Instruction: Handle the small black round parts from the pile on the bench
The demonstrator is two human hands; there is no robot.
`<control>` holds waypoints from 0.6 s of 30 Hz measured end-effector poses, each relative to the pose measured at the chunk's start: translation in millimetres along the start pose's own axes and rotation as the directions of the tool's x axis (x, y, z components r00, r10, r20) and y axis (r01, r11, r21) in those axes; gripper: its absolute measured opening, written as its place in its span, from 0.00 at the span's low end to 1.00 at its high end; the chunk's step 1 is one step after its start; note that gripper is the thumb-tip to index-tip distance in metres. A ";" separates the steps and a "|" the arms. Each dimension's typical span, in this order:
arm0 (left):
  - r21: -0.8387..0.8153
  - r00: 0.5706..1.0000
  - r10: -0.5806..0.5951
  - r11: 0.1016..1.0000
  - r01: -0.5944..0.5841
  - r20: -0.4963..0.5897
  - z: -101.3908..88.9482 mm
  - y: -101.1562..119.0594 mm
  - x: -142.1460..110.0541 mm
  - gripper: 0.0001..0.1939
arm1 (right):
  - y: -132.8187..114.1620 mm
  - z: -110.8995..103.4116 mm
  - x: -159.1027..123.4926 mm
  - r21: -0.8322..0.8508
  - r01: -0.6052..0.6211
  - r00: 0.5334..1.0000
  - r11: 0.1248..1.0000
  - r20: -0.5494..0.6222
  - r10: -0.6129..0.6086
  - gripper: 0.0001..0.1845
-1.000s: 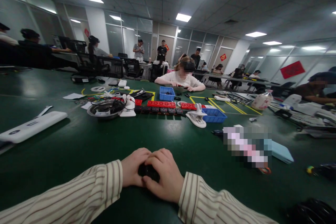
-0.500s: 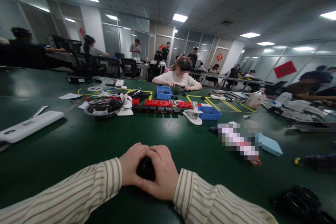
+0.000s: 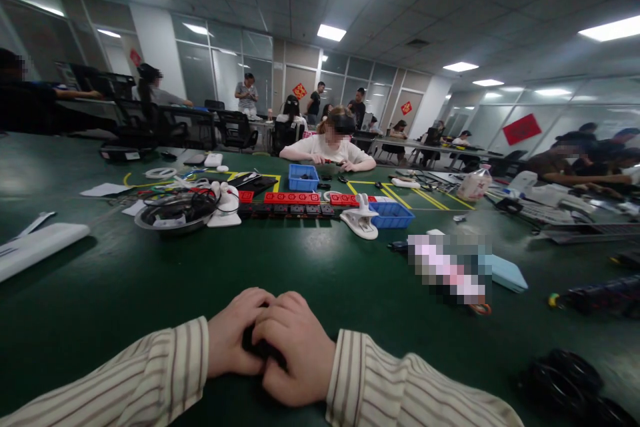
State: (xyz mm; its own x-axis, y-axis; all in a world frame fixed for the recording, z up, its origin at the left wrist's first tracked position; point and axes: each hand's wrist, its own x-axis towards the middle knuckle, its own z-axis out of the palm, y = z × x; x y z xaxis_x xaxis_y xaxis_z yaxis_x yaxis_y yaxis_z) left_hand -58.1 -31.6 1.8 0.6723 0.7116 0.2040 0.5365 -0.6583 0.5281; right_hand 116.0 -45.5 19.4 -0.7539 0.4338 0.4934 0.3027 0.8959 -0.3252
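My left hand [image 3: 234,337] and my right hand [image 3: 295,353] rest together on the green table [image 3: 125,287] near its front edge, both in striped sleeves. Their fingers are curled round a small black object [image 3: 257,347] held between them; most of it is hidden, so I cannot name it. The right hand lies partly over the left.
Further back stand a metal bowl of cables [image 3: 173,212], red blocks in a row [image 3: 291,198], two blue bins [image 3: 303,178] [image 3: 393,215] and a white clamp [image 3: 360,220]. A white flat device [image 3: 35,247] lies left, black cables [image 3: 565,380] right. A person sits opposite; others work around.
The view has swung slightly to the right and down, so things shifted left in the picture. My hands stay clasped on the black object, fingers shifting a little round it.
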 end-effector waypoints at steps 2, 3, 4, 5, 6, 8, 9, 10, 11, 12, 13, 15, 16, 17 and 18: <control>0.019 1.000 0.030 0.999 -0.030 -0.003 0.9 -2.8 0.3 0.22 | 2.0 0.9 -0.4 0.029 0.104 0.994 0.994 0.041 -0.105 0.06; 0.027 0.999 0.035 0.999 -0.034 -0.006 1.5 -3.5 0.3 0.24 | 2.8 1.3 -0.7 0.038 0.144 0.988 0.989 0.050 -0.145 0.04; 0.033 0.999 0.035 0.999 -0.035 -0.010 2.1 -3.8 0.2 0.25 | 3.4 1.6 -0.9 0.041 0.174 0.983 0.984 0.047 -0.176 0.03; 0.038 0.999 0.035 0.999 -0.034 -0.016 2.7 -3.9 0.0 0.26 | 3.6 1.8 -1.2 0.043 0.198 0.979 0.979 0.031 -0.199 0.03; 0.045 0.999 0.036 0.998 -0.035 -0.028 3.2 -3.8 -0.4 0.27 | 3.4 1.8 -1.5 0.044 0.217 0.976 0.975 0.007 -0.217 0.03; 0.070 0.997 0.061 0.996 -0.058 -0.050 4.5 -3.7 -1.9 0.28 | 2.0 1.4 -2.2 0.041 0.235 0.971 0.971 -0.062 -0.233 0.06; 0.084 0.995 0.081 0.993 -0.077 -0.050 5.1 -3.7 -3.0 0.28 | 0.9 1.1 -2.5 0.037 0.233 0.969 0.972 -0.099 -0.228 0.08; 0.100 0.994 0.097 0.991 -0.093 -0.045 5.8 -3.6 -4.3 0.30 | -0.5 0.9 -3.0 0.030 0.218 0.968 0.975 -0.133 -0.212 0.11; 0.117 0.994 0.102 0.988 -0.097 -0.041 6.4 -3.2 -5.7 0.32 | -1.8 0.7 -3.4 0.021 0.187 0.969 0.982 -0.166 -0.181 0.14; 0.137 0.995 0.093 0.987 -0.086 -0.043 7.0 -2.4 -7.1 0.35 | -3.0 0.8 -3.8 0.012 0.141 0.972 0.990 -0.191 -0.136 0.17; 0.157 0.996 0.070 0.986 -0.061 -0.054 7.4 -0.9 -8.3 0.38 | -3.9 1.2 -4.2 0.003 0.084 0.974 0.996 -0.210 -0.081 0.19; 0.202 0.995 0.005 0.979 0.015 -0.097 7.7 4.1 -10.0 0.44 | -4.7 2.5 -4.8 -0.020 -0.050 0.974 0.999 -0.221 0.044 0.22; 0.219 0.993 -0.025 0.974 0.050 -0.113 7.4 7.3 -10.3 0.44 | -4.7 3.3 -4.9 -0.035 -0.113 0.971 0.993 -0.217 0.103 0.24; 0.227 0.992 -0.048 0.971 0.074 -0.117 6.9 10.5 -10.2 0.42 | -4.5 4.1 -4.9 -0.053 -0.166 0.967 0.985 -0.204 0.152 0.24; 0.228 0.992 -0.064 0.970 0.088 -0.109 6.1 13.2 -9.8 0.38 | -4.4 4.7 -4.8 -0.072 -0.203 0.965 0.977 -0.187 0.187 0.24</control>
State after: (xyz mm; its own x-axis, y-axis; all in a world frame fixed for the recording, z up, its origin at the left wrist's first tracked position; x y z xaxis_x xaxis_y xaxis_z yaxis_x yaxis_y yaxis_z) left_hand -54.5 -48.8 1.7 0.5768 0.7749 0.2586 0.6953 -0.6319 0.3424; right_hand 115.5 -51.9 14.7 -0.5618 0.6035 0.5659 0.4905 0.7938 -0.3596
